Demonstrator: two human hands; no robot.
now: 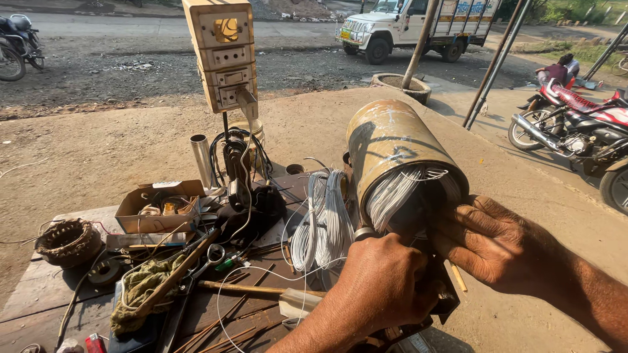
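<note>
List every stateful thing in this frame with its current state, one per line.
Metal cylinder: lying on its side, white wire coils sticking out of its open end.
Loose white wire coils: hanging beside the cylinder.
Cardboard box: open, small parts inside.
Left hand: fist at the cylinder's mouth.
Right hand: flat against the cylinder's rim.

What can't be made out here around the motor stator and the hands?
Head view only:
- Left hand: fingertips and any grip hidden behind its own knuckles.
- Right hand: fingertips hidden at the motor stator mouth.
- White winding wires: seating inside the bore is in shadow.
- Wooden workbench: near edge cut off by the frame.
</note>
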